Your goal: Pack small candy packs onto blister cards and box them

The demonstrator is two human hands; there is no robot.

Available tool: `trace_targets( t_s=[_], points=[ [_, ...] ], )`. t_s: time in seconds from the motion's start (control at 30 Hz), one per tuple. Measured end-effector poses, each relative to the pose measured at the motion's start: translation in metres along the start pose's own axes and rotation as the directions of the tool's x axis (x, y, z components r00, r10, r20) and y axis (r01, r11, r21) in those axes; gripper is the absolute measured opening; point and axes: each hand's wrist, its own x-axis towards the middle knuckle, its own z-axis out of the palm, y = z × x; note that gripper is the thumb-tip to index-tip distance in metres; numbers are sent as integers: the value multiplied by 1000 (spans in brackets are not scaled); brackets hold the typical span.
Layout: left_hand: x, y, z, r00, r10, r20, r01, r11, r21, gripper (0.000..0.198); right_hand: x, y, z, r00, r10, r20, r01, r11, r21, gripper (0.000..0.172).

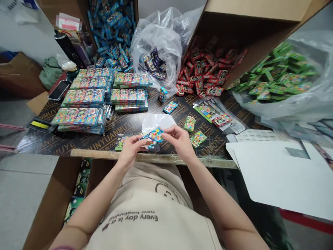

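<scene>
Between my hands, just above the front of the table, is a small blue box (155, 134) with a colourful print. My left hand (132, 147) pinches its near left end, and the fingertips of my right hand (180, 140) are closed on its right end. Beneath lie a white sheet (162, 120) and a clear printed pouch (120, 143), partly hidden by my left hand. Two green boxes (198, 138) rest to the right of my right hand. Farther back are a loose blue box (170, 107) lying flat and another blue box (162, 94) standing up.
Stacks of filled packs (80, 116) stand on the left. Behind are heaps of blue boxes (111, 31), purple boxes (154, 64) in a plastic bag, red boxes (200, 71) in a carton and green boxes (283, 73). Flat printed pouches (215, 114) and white card (281, 173) lie right.
</scene>
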Motion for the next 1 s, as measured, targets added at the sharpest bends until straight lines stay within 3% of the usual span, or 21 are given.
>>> trace_targets(
  t_s=[0.1, 0.17, 0.27, 0.4, 0.57, 0.67, 0.7, 0.77, 0.83, 0.87, 0.93, 1.0],
  points=[
    [0, 6, -6, 997, 57, -52, -59, 998, -32, 42, -21, 0, -14, 966, -64, 252, 118, 972, -204, 30],
    [1, 11, -10, 999, 51, -15, -51, 999, 6, 52, -32, 4, -18, 949, -159, 272, 233, 934, -270, 36],
    [4, 18, -15, 985, -41, 166, 20, 992, 122, 68, -42, 11, -20, 924, -244, 294, 311, 928, -207, 71],
    [8, 25, -13, 894, -184, 409, 48, 946, 321, 79, -46, 16, -19, 872, -267, 410, 307, 951, -34, 75],
    [10, 23, -2, 800, -288, 526, 77, 919, 386, 86, -48, 14, -20, 830, -257, 495, 331, 941, -66, 94],
    [11, 16, 1, 755, -331, 567, 104, 913, 395, 90, -52, 10, -23, 801, -252, 543, 358, 929, -97, 92],
    [13, 14, 0, 756, -328, 566, 83, 906, 414, 88, -53, 8, -24, 801, -261, 539, 386, 913, -132, 88],
    [19, 10, -5, 812, -250, 528, -36, 880, 473, 81, -53, 6, -27, 818, -308, 485, 463, 854, -238, 79],
    [28, 8, -15, 874, -45, 483, -283, 760, 585, 79, -50, 6, -33, 841, -398, 367, 528, 755, -389, 73],
    [33, 7, -21, 870, 60, 489, -415, 624, 662, 81, -48, 8, -36, 844, -448, 295, 537, 700, -471, 72],
    [42, 5, -34, 813, 153, 561, -581, 244, 776, 88, -41, 14, -44, 836, -520, 172, 503, 604, -618, 70],
    [49, 1, -45, 782, 83, 617, -615, -59, 787, 88, -35, 20, -51, 833, -542, 110, 447, 542, -711, 71]
  ],
)
